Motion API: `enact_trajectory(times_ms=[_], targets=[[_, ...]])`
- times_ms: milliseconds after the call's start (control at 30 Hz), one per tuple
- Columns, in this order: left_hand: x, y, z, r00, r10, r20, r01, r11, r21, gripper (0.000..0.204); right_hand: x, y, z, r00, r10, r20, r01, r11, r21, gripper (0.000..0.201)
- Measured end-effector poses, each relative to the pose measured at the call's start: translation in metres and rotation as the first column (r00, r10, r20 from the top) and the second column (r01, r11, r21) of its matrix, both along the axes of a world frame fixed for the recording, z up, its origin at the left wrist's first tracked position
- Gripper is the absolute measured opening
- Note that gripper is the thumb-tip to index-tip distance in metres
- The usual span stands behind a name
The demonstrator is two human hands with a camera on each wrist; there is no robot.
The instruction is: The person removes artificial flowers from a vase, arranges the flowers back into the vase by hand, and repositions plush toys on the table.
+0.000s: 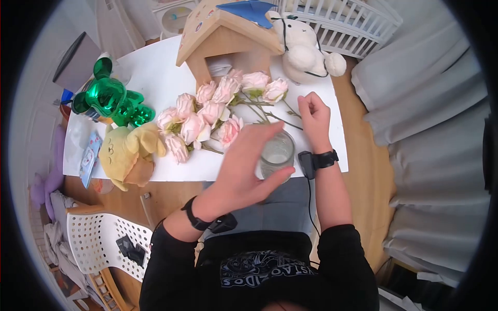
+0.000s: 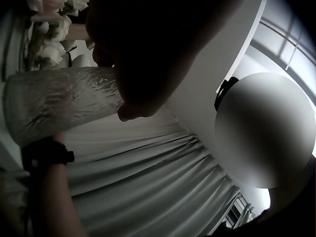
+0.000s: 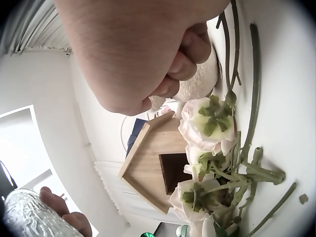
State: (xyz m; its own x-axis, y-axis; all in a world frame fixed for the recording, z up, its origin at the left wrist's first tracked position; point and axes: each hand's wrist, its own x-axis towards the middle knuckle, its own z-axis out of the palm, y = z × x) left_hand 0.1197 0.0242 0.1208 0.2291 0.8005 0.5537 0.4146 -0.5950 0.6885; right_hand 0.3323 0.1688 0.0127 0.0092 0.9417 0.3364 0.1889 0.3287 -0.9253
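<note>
Left hand (image 1: 244, 166) wrapped around a ribbed clear glass vase (image 1: 276, 154), fingers (image 1: 259, 136) curled over its rim and thumb pressed to its side, at the near edge of the white surface (image 1: 150, 72). Right hand (image 1: 314, 116) just beyond the vase, fingers (image 3: 190, 52) curled together, resting on the surface beside the green stems; cannot tell whether anything is pinched there. Pale pink roses (image 1: 207, 114) strewn across the middle of the surface, blooms to the left, stems toward the right hand. Behind the roses, a wooden toy house (image 1: 223, 36) and a white plush lamb (image 1: 303, 49). To the left, a shiny green bear figure (image 1: 109, 98) and a yellow plush toy (image 1: 129, 153). Black bands on both wrists.
</note>
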Motion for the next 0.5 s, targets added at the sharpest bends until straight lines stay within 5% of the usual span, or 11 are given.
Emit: enact_trajectory(times_ms=[500], targets=[[0.026,0.024,-0.042,0.998,0.041,-0.038,-0.038,0.997,0.067,0.082,0.0,0.0,0.001,1.0,-0.001,0.001,0.001,0.999,0.04,0.034]])
